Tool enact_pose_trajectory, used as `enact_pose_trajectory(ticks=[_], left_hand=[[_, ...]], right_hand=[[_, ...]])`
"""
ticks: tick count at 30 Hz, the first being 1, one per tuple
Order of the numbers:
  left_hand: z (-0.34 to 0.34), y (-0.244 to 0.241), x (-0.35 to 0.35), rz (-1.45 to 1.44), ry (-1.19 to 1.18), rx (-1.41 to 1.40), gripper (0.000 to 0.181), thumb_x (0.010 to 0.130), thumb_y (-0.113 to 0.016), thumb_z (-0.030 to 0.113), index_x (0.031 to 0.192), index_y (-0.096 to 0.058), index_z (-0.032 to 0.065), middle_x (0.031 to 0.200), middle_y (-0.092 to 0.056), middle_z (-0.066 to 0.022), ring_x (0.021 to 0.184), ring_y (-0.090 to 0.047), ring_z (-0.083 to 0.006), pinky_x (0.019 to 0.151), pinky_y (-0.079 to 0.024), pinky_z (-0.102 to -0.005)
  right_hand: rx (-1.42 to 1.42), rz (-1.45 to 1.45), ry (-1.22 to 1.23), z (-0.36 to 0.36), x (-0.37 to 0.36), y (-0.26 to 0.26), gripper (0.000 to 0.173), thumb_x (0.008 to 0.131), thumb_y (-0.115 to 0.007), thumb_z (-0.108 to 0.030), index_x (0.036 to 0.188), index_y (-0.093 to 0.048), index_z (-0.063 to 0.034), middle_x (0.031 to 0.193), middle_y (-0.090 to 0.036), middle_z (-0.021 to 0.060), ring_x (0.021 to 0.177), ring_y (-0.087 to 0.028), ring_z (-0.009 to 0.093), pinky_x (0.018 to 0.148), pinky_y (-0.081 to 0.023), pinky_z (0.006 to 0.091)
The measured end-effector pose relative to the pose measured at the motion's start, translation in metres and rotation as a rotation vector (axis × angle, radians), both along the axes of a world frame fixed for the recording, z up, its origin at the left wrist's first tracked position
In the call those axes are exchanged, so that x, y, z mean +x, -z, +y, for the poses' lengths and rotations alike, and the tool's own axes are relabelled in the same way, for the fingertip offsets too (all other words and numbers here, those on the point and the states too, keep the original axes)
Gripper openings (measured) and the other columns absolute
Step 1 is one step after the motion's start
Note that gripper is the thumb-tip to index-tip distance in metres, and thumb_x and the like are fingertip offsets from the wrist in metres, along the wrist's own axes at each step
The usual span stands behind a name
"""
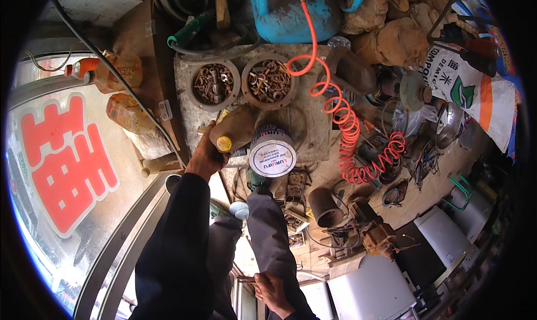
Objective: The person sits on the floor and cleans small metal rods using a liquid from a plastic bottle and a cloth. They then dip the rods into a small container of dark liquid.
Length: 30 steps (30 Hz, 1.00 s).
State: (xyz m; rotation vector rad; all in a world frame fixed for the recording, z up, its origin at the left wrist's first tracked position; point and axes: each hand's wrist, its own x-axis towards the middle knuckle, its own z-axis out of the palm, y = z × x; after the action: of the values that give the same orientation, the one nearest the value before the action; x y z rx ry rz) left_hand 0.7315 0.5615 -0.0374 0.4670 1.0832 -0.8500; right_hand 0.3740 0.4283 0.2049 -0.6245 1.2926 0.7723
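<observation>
My left hand (207,154) is wrapped around the side of a brownish plastic bottle (235,125) with a yellow cap, tilted so the cap faces me. Right beside the bottle stands a round grease tub (272,157) with a white printed lid. Behind them, two round metal pans, the left pan (189,89) and the right pan (295,81), hold rusty bolts and nuts. My right hand (270,292) is low in the view, near my leg, its fingers closed around thin rod-like pieces (246,279) whose kind I cannot tell.
A blue metal tank (289,26) with a coiled orange air hose (348,152) stands behind. To the right are a rusty metal cylinder (325,206), a printed white sack (461,81) and white appliances (369,290). Dirty bottles (126,74) and a glass pane (100,123) are at left.
</observation>
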Motion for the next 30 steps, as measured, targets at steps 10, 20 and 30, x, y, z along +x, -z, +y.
enact_pose_trajectory(ticks=[10,20,30], left_hand=[[-0.031,-0.063,-0.083,-0.895,1.014,1.140,0.049,0.080,-0.075,0.013,0.123,-0.056,-0.0008,0.111,-0.067,-0.0162,0.091,-0.067,-0.0277,0.073,-0.055,-0.0372],[-0.140,-0.070,-0.081,-1.470,1.703,1.290,0.109,0.061,-0.087,0.024,0.154,-0.029,0.0300,0.161,-0.019,-0.0143,0.148,-0.017,-0.0429,0.112,-0.021,-0.0688],[-0.150,-0.069,-0.063,-1.495,1.536,1.240,0.116,0.051,-0.088,0.018,0.152,-0.033,0.0261,0.148,-0.029,-0.0200,0.133,-0.030,-0.0456,0.107,-0.030,-0.0587]], right_hand=[[-0.008,0.071,0.063,0.003,0.012,-0.001,0.015,0.101,-0.060,-0.017,0.092,-0.056,-0.0053,0.064,-0.047,-0.0032,0.047,-0.039,0.003,0.042,-0.031,0.0217],[-0.037,-0.048,0.009,0.011,-0.006,0.009,0.023,0.102,-0.058,-0.016,0.081,-0.052,-0.0095,0.057,-0.039,-0.0065,0.044,-0.036,0.002,0.040,-0.027,0.0211],[-0.029,-0.049,0.135,0.015,0.003,0.008,0.019,0.103,-0.058,-0.019,0.088,-0.056,-0.0079,0.061,-0.039,-0.0069,0.048,-0.035,0.001,0.043,-0.028,0.0210]])
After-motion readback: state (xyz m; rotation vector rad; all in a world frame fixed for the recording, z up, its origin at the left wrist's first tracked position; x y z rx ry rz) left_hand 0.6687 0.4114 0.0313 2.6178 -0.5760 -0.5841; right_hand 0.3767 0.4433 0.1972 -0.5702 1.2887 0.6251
